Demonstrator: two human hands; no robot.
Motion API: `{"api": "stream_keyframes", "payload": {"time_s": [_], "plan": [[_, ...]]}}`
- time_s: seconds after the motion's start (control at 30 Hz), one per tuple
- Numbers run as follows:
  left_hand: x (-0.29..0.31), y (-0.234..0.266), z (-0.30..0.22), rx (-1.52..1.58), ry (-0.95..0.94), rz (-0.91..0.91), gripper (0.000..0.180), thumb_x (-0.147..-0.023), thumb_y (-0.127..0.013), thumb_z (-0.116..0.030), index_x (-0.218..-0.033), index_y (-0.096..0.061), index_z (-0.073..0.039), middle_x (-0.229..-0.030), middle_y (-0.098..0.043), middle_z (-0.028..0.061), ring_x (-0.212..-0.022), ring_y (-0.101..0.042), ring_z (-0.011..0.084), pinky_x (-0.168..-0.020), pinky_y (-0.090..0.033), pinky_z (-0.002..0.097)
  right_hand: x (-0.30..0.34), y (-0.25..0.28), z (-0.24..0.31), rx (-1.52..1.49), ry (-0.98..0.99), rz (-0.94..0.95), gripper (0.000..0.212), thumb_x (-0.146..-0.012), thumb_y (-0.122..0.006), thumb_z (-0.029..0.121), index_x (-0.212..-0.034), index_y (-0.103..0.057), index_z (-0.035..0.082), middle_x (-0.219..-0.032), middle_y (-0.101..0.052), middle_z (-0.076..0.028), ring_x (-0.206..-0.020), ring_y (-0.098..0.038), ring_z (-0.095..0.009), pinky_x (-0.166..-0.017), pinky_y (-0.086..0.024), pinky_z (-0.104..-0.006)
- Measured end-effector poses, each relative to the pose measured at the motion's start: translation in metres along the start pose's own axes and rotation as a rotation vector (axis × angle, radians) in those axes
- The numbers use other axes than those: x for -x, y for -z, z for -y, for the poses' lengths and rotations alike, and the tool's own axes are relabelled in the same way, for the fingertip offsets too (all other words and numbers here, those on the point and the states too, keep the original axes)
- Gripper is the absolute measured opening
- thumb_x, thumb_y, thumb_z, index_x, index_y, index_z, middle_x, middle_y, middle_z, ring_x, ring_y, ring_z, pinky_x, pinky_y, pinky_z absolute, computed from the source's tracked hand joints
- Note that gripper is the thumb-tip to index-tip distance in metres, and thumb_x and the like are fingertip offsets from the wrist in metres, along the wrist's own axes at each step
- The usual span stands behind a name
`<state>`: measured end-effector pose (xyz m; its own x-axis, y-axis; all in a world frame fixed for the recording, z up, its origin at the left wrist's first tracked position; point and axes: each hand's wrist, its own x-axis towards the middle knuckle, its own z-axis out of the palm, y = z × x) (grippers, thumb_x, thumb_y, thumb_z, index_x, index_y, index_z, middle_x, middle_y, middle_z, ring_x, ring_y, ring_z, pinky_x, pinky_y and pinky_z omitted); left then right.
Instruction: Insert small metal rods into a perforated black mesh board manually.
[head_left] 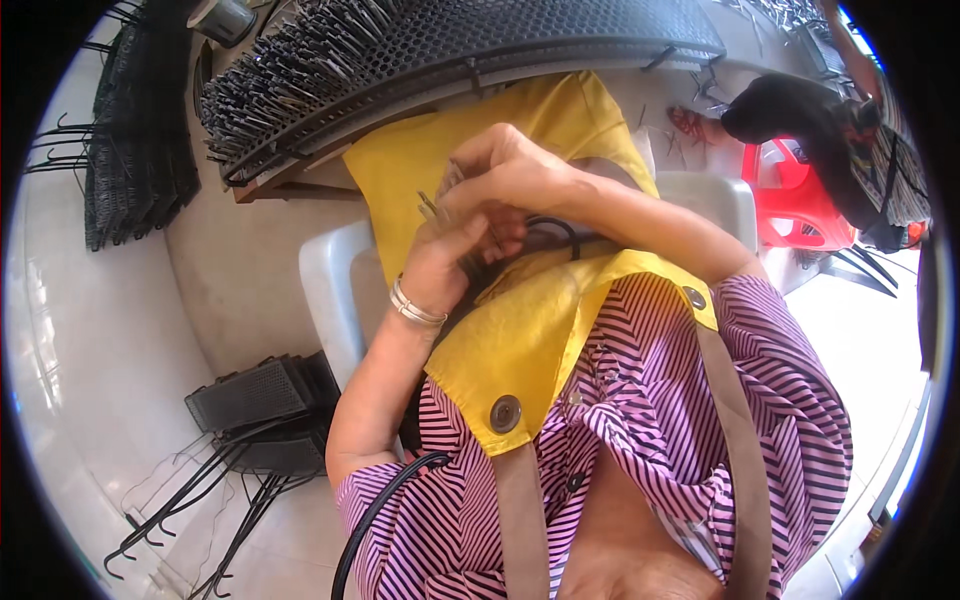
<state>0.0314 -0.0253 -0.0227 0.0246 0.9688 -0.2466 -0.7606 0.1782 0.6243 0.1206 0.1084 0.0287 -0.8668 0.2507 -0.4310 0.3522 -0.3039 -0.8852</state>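
My two hands meet above my lap, over a yellow apron (400, 160). My left hand (445, 262), with a bangle on its wrist, is closed with its palm turned up. Thin metal pieces (428, 207) stick out past its fingers; their exact kind is too small to tell. Across the top of it lies my right hand (505, 175), fingers bent and pressed together at the left hand's fingers. Whatever the right fingers pinch is hidden. In front of me stands a black perforated rack (540, 45), its left part packed with many thin dark metal rods (290, 85).
White chair arms (335, 270) flank me. Black perforated racks with hooks hang at the left (140, 150), and more black racks (265, 400) lie on the floor. A grey bucket (222, 20) stands far left. At right, another person sits by a red plastic stool (790, 190).
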Motion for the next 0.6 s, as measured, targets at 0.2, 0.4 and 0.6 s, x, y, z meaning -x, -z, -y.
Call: {"api": "stream_keyframes", "payload": {"time_s": [0.2, 0.4, 0.6], "plan": [[0.000, -0.002, 0.002, 0.072, -0.014, -0.170, 0.032, -0.085, -0.051, -0.016, -0.109, -0.047, 0.005, -0.103, -0.056, 0.0174, -0.093, -0.057, 0.0260, -0.080, -0.048, 0.0341, -0.010, 0.017, -0.020, 0.010, 0.187, -0.230, 0.010, -0.071, -0.065, 0.008, -0.071, -0.061, -0.001, -0.060, -0.058, -0.004, -0.050, -0.051, -0.007, -0.044, -0.040, -0.0213], [0.003, -0.007, 0.000, -0.144, -0.006, -0.302, 0.029, -0.085, -0.051, -0.015, -0.104, -0.048, 0.006, -0.097, -0.058, 0.0191, -0.086, -0.060, 0.0265, -0.076, -0.050, 0.0336, -0.003, 0.019, -0.006, -0.025, 0.137, -0.213, 0.009, -0.073, -0.063, 0.005, -0.077, -0.061, -0.002, -0.069, -0.062, -0.008, -0.058, -0.059, -0.012, -0.051, -0.048, -0.0215], [0.005, -0.001, 0.004, 0.089, -0.049, -0.285, 0.030, -0.086, -0.050, -0.016, -0.106, -0.048, 0.007, -0.097, -0.058, 0.0204, -0.086, -0.060, 0.0281, -0.076, -0.050, 0.0371, -0.016, 0.035, 0.012, -0.247, 0.281, -0.322, 0.011, -0.076, -0.061, 0.005, -0.083, -0.059, -0.003, -0.076, -0.062, -0.013, -0.067, -0.063, -0.020, -0.057, -0.054, -0.0273]]}}
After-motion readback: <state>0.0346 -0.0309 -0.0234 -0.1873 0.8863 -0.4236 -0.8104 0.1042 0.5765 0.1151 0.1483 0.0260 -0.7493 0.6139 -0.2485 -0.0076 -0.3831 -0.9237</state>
